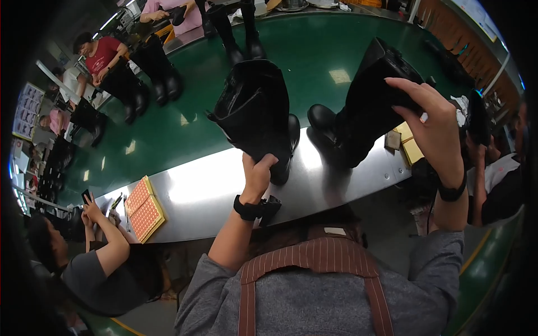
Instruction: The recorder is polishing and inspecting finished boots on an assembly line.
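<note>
I see my left hand closed around the lower end of a tall black leather boot, lifted just above the near steel edge of the green conveyor belt. My right hand is up at the right, fingers curled over the shaft top of a second tall black boot, whose toe rests on the shiny steel strip; that grasp looks firm, though the palm side is hidden. Both wrists carry black bands. On the steel strip to the near left lies an open booklet of orange sticker sheets, rows of small round dots on it, just beside a seated person in a grey shirt. To the right of my second boot sit small yellow rectangular pads at the belt edge. Far left, a white wall chart with small pictures hangs behind other workers, and more black boots stand on the far belt.
</note>
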Demonstrator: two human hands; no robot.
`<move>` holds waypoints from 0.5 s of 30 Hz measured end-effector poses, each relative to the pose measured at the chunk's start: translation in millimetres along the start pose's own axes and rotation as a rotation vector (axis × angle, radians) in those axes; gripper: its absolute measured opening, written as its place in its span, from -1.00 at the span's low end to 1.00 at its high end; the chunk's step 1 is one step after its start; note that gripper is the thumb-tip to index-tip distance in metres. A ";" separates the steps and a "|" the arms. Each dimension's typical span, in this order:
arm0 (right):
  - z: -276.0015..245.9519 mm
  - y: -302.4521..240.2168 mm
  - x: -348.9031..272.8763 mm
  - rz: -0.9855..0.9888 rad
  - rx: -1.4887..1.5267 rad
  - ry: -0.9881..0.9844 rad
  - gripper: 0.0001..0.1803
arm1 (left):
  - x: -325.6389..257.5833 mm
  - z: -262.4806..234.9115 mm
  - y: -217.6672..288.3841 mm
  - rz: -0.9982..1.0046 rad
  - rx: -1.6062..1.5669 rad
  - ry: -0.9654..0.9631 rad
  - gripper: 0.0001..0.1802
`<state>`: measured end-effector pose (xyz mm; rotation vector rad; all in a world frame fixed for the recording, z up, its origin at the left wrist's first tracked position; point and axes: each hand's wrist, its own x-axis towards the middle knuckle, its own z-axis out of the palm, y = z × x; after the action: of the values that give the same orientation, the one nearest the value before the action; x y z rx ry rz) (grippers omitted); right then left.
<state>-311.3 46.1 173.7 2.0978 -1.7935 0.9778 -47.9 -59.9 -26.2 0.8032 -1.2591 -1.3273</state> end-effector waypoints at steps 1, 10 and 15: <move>-5.1 -0.9 -6.3 -0.077 -0.012 0.054 -0.48 | -1.5 -4.4 0.7 -0.004 0.014 -0.008 -0.76; 13.8 -1.9 -39.3 -0.125 -0.110 0.054 -0.47 | -18.0 -8.1 6.9 0.038 0.020 -0.068 -0.29; 12.7 -26.8 -67.4 -0.113 -0.462 0.386 -0.60 | -6.9 -2.0 70.2 0.721 0.205 0.234 0.24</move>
<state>-284.3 99.1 130.2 1.5844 -1.5106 0.7783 -27.5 -43.3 39.3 0.5388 -1.3299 -0.5182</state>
